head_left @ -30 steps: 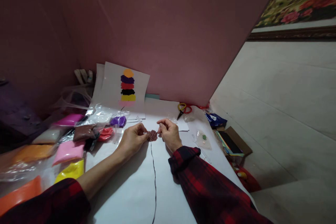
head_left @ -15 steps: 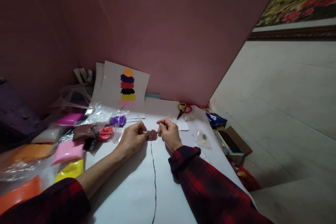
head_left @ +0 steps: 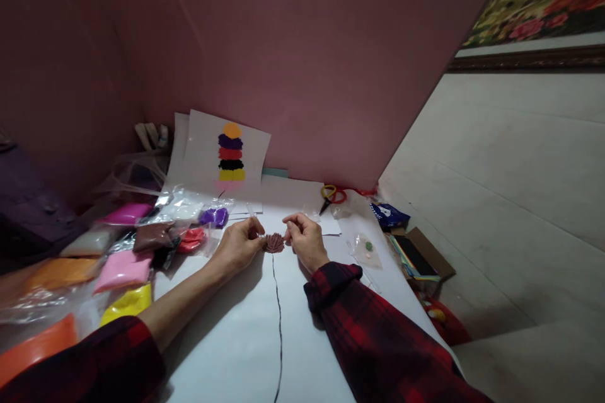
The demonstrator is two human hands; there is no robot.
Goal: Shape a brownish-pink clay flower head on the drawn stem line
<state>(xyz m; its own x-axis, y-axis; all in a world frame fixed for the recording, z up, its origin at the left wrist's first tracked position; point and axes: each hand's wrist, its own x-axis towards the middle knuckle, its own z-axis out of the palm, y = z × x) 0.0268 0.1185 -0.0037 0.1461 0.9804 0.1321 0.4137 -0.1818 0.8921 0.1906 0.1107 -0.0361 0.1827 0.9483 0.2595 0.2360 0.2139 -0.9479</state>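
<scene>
A small brown clay piece [head_left: 274,243] with a ridged surface lies on the white paper [head_left: 227,352], at the top of a thin dark line [head_left: 280,321]. My left hand [head_left: 240,242] is closed, thumb and fingertips at the piece's left edge. On the other side, my right hand [head_left: 305,240] is curled with thumb and forefinger together, close against the right edge. Whatever sits between those right fingertips is too small to make out.
Bagged clay, such as a pink packet [head_left: 123,271] and a purple packet [head_left: 214,217], crowds the left side. A sheet with coloured bands [head_left: 203,157] leans on the wall. Scissors [head_left: 333,195] lie behind my right hand; a cardboard box [head_left: 430,255] is at the far right.
My hands stay almost in place around the brown clay piece, with only slight finger movement. The whole view shifts very slightly.
</scene>
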